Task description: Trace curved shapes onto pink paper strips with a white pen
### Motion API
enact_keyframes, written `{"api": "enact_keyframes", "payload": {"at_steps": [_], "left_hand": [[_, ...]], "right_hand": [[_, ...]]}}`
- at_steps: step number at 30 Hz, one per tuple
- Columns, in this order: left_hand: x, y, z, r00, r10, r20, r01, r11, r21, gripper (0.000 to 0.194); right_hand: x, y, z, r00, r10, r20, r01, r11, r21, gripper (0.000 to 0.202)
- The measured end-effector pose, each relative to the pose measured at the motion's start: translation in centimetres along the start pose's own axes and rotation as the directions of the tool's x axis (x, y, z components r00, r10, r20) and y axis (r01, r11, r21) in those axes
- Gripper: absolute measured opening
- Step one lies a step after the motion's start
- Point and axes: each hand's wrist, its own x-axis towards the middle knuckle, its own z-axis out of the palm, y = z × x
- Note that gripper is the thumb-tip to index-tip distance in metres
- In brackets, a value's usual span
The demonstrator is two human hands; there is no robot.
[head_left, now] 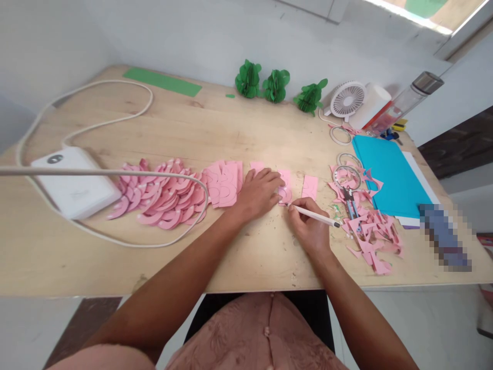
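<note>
Cable foremost; right hand holding white pen.

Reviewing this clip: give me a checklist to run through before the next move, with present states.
1. Right hand grips the white pen: ok.
2. Pen tip at the pink piece between the hands: ok, at its near edge.
3. Left hand laid flat, fingertips at that piece: ok.
4. Pink scraps apart from that piece: ok, they lie right of the right hand.
5. White cable out of the view of the cut pink shapes: not ok, it crosses in front of them.
6. Outline on that piece complete: cannot tell.
</note>
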Motion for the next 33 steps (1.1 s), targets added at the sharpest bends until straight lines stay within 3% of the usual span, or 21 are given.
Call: {"api": "enact_keyframes", "payload": {"at_steps": [29, 33], "left_hand": [[0.11, -0.14, 0.19, 1.0, 0.004, -0.003, -0.004, 1.0, 0.013, 0.026], [0.13, -0.11, 0.14, 1.0, 0.003, 0.004, -0.003, 1.0, 0.02, 0.026]], "right_hand": [[-0.1, -0.01, 0.77, 0.996, -0.056, 0.069, 0.055, 0.998, 0.014, 0.012], [-0.04, -0.1, 0.41, 1.0, -0.026, 0.015, 0.026, 1.0, 0.017, 0.012]]}}
